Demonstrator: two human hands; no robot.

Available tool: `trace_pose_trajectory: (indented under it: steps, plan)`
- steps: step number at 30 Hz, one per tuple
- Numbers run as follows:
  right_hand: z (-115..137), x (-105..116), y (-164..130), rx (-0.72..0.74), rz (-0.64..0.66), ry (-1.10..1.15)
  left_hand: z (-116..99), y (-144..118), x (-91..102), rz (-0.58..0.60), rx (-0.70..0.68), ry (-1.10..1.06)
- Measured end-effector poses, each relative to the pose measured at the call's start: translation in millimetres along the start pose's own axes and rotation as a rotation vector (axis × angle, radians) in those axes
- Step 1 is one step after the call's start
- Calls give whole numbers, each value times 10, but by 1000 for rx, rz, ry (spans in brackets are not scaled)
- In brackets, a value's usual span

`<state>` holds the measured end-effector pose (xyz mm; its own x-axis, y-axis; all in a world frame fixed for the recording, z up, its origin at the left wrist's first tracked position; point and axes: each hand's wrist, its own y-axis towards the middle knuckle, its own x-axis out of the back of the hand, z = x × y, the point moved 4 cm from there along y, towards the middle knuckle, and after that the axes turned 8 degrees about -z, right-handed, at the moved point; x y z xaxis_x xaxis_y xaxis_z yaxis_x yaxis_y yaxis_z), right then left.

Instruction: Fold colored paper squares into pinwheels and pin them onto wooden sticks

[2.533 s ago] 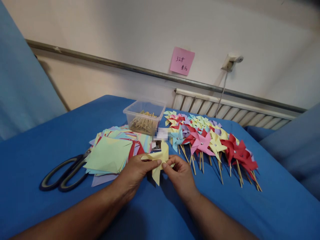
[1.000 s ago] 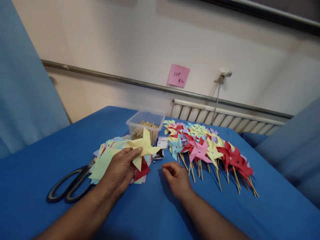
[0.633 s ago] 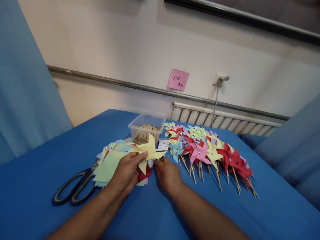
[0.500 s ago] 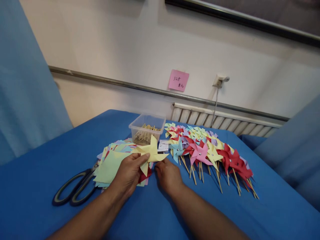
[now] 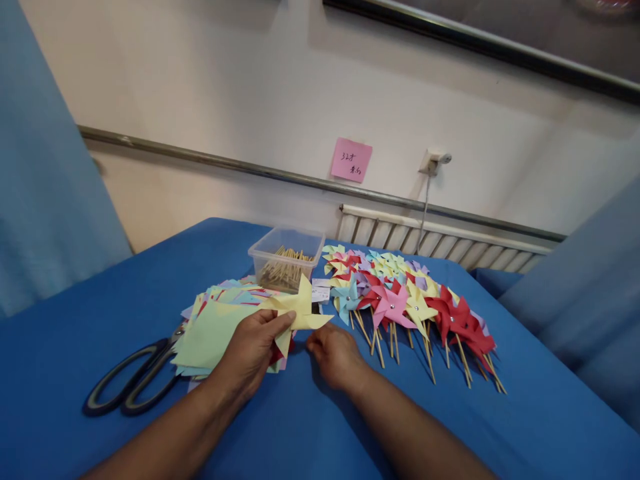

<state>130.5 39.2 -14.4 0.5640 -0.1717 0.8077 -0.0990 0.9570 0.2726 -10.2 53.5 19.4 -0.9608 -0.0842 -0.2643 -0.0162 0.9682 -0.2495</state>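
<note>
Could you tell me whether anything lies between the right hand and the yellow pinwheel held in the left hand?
Nothing visible does. The right hand rests on the blue cloth just below the pinwheel that the left hand pinches; only bare cloth separates them.

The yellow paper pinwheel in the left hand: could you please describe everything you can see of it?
The yellow paper pinwheel is pale yellow paper folded into pointed blades that meet at the centre. No stick or pin shows on it. The left hand holds it up by its lower left side, thumb on the front, above the blue tablecloth and in front of the stack of coloured paper squares. The right hand rests closed just below its right blade; whether they touch is unclear.
</note>
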Motion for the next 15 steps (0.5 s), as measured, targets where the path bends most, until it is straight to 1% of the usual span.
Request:
trace_pose_trajectory:
  steps: [4,11,15]
  plan:
    - [1,35,-1,-8,58,8,33,-1,-9,20,-7,40]
    - [-55,67,10,11,49,1,47,-17,-16,20,-4,89]
    - [-91,28,19,12,123,91,52,-26,-16,28,-28,151]
